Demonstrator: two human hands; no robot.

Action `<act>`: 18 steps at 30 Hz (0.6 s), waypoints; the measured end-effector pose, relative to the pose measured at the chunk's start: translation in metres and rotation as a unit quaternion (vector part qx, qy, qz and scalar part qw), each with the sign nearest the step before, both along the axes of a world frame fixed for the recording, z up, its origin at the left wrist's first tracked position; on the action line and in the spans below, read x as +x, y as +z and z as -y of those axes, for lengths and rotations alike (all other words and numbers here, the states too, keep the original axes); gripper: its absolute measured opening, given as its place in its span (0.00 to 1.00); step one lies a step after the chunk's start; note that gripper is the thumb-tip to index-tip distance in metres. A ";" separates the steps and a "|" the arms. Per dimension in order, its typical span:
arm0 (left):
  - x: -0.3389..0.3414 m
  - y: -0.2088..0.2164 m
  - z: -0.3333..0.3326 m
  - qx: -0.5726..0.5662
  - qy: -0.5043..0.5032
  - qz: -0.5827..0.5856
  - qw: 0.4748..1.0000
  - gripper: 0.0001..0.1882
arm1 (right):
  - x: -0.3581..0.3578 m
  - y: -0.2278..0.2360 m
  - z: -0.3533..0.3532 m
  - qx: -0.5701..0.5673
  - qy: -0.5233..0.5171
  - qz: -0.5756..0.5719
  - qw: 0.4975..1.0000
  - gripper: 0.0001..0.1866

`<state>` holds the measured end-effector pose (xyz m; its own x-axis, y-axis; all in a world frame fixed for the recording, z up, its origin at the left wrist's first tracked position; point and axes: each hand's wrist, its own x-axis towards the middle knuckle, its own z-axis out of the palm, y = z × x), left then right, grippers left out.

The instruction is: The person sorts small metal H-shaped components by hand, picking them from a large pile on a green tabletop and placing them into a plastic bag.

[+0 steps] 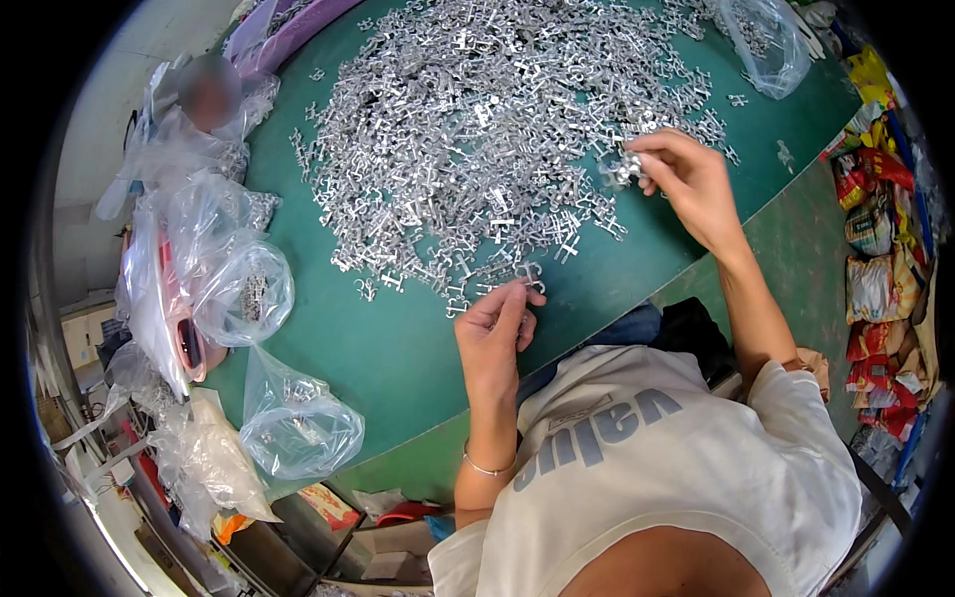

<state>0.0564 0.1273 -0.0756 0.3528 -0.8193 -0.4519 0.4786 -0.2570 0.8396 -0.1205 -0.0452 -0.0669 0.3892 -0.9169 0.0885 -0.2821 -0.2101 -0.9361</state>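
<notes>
A wide heap of small silver metal pieces [468, 129], hook-like or H-shaped, covers much of the green tabletop [398, 373]. At its near edge my left hand [492, 333] is closed in a pinch, thumb against fingers, on a small metal piece [532, 275] that sticks out past the fingertips. My right hand [691, 184] is at the heap's right edge, thumb and fingers closed on a small cluster of metal pieces [625, 169]. How many pieces each hand has is hidden by the fingers.
Clear plastic bags [303, 423] with metal pieces stand along the table's left side. Another clear bag [766, 50] lies at the far right corner. A purple container [284, 35] sits at the far left. Colourful packages [875, 289] are stacked beyond the table on the right.
</notes>
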 end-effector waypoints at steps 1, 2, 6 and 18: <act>-0.001 0.001 0.000 0.004 0.001 0.001 1.000 0.11 | -0.002 -0.001 0.003 -0.001 -0.001 -0.055 0.998 0.05; 0.000 0.001 0.002 0.005 0.003 0.004 1.000 0.11 | 0.000 -0.003 0.005 -0.122 0.004 -0.130 0.984 0.05; 0.000 0.001 0.000 -0.009 0.015 0.002 1.000 0.09 | -0.002 -0.003 0.004 -0.071 -0.008 -0.064 0.995 0.05; -0.002 0.002 0.001 -0.013 -0.008 0.008 1.000 0.10 | -0.004 0.001 -0.005 0.188 0.074 0.076 0.976 0.07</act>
<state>0.0539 0.1263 -0.0734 0.3467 -0.8357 -0.4259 0.4621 -0.2430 0.8529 -0.1248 -0.0401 -0.0658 0.5287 -0.8303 -0.1764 -0.1261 0.1287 -0.9836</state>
